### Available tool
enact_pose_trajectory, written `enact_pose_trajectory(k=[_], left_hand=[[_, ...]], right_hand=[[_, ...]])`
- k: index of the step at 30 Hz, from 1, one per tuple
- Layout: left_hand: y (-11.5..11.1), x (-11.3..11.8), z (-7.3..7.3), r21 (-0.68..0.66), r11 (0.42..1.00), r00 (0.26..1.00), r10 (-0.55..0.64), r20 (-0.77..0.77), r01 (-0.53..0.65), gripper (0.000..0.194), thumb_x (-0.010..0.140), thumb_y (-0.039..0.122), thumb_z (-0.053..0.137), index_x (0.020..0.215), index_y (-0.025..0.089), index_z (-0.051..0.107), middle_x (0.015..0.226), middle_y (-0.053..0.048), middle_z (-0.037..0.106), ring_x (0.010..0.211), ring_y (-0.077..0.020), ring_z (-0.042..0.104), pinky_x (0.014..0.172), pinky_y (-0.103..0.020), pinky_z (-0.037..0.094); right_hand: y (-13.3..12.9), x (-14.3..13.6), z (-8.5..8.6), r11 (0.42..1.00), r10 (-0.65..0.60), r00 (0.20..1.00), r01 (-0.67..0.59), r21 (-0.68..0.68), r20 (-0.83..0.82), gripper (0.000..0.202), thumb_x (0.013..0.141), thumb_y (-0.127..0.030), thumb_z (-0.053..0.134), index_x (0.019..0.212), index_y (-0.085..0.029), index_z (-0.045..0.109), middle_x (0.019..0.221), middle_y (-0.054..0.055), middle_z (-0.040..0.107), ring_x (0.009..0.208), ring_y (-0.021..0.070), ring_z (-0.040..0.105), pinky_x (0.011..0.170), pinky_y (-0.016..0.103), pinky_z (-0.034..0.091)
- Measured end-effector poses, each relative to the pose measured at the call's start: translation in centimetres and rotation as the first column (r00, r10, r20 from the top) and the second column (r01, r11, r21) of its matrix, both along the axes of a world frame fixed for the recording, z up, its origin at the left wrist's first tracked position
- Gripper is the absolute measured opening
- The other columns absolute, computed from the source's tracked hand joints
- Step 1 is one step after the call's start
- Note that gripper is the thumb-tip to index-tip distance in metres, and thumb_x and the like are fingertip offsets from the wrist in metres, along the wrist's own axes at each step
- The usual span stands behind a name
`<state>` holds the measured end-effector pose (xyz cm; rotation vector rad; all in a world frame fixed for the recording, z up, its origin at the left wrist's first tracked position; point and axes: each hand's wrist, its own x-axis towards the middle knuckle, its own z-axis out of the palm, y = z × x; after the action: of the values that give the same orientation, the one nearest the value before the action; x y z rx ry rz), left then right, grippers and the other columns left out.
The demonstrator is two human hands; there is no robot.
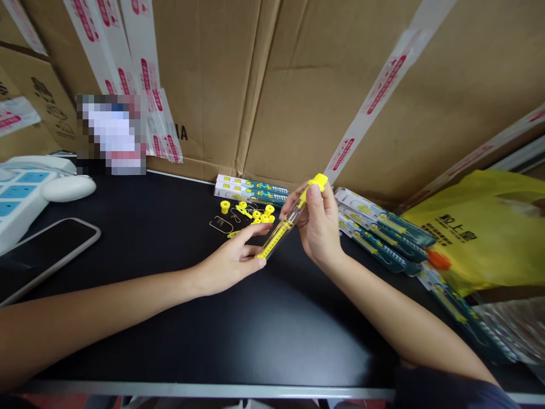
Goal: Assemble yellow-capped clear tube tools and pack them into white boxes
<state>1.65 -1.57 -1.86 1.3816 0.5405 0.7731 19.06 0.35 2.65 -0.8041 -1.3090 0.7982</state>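
Observation:
A spring scale (279, 236), a clear tube with a yellow graduated strip and a yellow cap, is held tilted above the black table. My right hand (319, 224) is closed round its upper part, the thumb pressing just below the cap. At the lower end my left hand (232, 255) grips the tube between thumb and fingers. Behind the hands lie small yellow plastic parts (256, 216), some upright like a yellow plug (225, 207). Bent wire hooks (221, 225) lie among them, partly hidden by the left hand.
Printed boxes (251, 189) lie at the back, and more boxes (378, 227) are stacked at right beside a yellow plastic bag (481, 227). At left are a phone (51, 255), a power strip (21, 187) and a white mouse-shaped object (69, 188). Cardboard (204, 74) walls the back.

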Motion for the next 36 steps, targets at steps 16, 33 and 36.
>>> enact_pose_trajectory(k=[16,33,36], left_hand=[[-0.9,-0.1,-0.2,0.039,0.998,0.985,-0.037,-0.168,0.044,0.067,0.08,0.013,0.062,0.139,0.029,0.035,0.14,-0.013,0.042,0.07,-0.0108,0.069,0.076,-0.032,0.055],[-0.3,-0.3,-0.8,-0.16,0.966,0.952,-0.232,-0.201,0.202,0.071,0.086,0.018,0.06,0.148,0.019,0.025,0.115,-0.017,0.069,0.074,-0.0166,0.074,0.089,-0.036,0.049],[-0.2,-0.3,-0.8,-0.172,0.968,0.955,-0.217,-0.204,0.184,0.067,0.086,0.019,0.06,0.145,0.017,0.028,0.116,-0.019,0.068,0.075,-0.0175,0.074,0.088,-0.036,0.049]], right_hand=[[0.3,0.4,0.3,0.992,0.004,0.999,-0.008,-0.127,-0.036,0.03,0.087,-0.055,0.054,0.086,-0.026,0.046,0.061,-0.006,0.061,0.058,0.0123,0.065,0.055,0.024,0.053],[2.3,4.1,3.0,0.98,-0.014,0.998,0.002,-0.198,-0.061,0.041,0.079,-0.063,0.058,0.085,-0.024,0.044,0.069,-0.003,0.071,0.056,0.0137,0.067,0.053,0.025,0.054],[2.0,3.7,2.8,0.983,0.006,0.998,-0.016,-0.18,-0.057,0.04,0.08,-0.062,0.057,0.084,-0.025,0.043,0.07,-0.003,0.071,0.057,0.0139,0.068,0.054,0.026,0.055]])
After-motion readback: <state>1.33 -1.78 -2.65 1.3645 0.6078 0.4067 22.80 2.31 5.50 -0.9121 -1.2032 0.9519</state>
